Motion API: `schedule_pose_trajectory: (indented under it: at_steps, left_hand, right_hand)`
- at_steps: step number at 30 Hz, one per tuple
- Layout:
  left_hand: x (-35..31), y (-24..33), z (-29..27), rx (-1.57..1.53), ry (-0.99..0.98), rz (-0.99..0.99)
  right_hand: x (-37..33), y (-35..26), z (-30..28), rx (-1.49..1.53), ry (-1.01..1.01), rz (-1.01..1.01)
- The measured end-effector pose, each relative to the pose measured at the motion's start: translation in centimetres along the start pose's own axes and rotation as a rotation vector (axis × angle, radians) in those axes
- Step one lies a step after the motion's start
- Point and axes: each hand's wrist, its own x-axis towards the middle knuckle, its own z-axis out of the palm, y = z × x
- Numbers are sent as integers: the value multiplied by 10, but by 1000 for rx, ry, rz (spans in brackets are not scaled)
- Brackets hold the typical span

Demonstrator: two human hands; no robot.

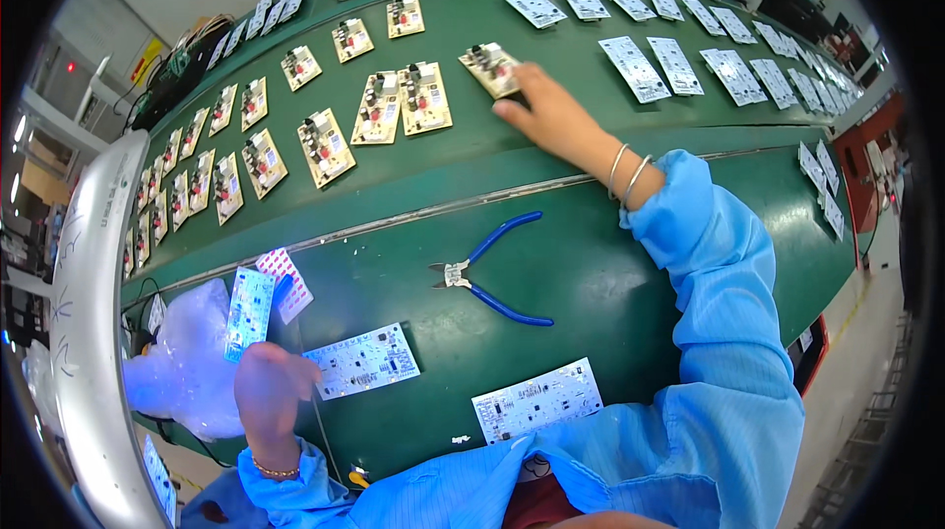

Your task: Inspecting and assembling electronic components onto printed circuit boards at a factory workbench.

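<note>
My right hand (pixel 553 118) reaches out over the far bench, thumb and fingers at the right edge of a tan circuit board (pixel 488 68) with raised parts. That board lies tilted, apart from the rows of similar boards to its left. Low on the left, my left hand (pixel 270 386) is smeared by motion, and its fingers cannot be made out clearly. It is beside the left end of a white circuit board (pixel 362 362). Another white board (pixel 250 312) leans on a clear plastic bag (pixel 187 352) just above this hand.
Blue-handled cutters (pixel 455 275) lie with handles spread mid-bench. A white board (pixel 536 399) rests close to my body. Rows of tan boards (pixel 326 147) fill the far left, white boards (pixel 633 68) the far right. A white lamp (pixel 98 332) arches along the left.
</note>
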Motion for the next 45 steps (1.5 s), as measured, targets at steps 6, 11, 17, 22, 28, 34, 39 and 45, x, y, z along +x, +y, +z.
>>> schedule_pose_trajectory:
  at_steps: [6, 11, 17, 22, 28, 34, 39, 45]
  left_hand:
    - [0, 7, 3, 28, 18, 30]
    - [4, 6, 8, -1, 10, 16]
    - [-7, 8, 2, 144, 6, 83]
    - [3, 8, -5, 397, -234, 72]
    - [5, 2, 2, 654, -277, 231]
    - [2, 0, 0, 777, -234, 317]
    - [7, 0, 11, 873, -208, 342]
    - [12, 1, 16, 918, -173, 364]
  right_hand:
    - [2, 30, -27, -462, 92, 10]
    - [55, 98, -10, -640, 222, 184]
    - [113, 90, 31, -610, 135, 182]
    - [109, 128, 20, -494, 109, 299]
    - [119, 135, 28, -623, 112, 317]
    - [113, 119, 20, -588, 77, 364]
    - [110, 130, 17, -446, 178, 386]
    - [105, 117, 4, -177, 336, 321]
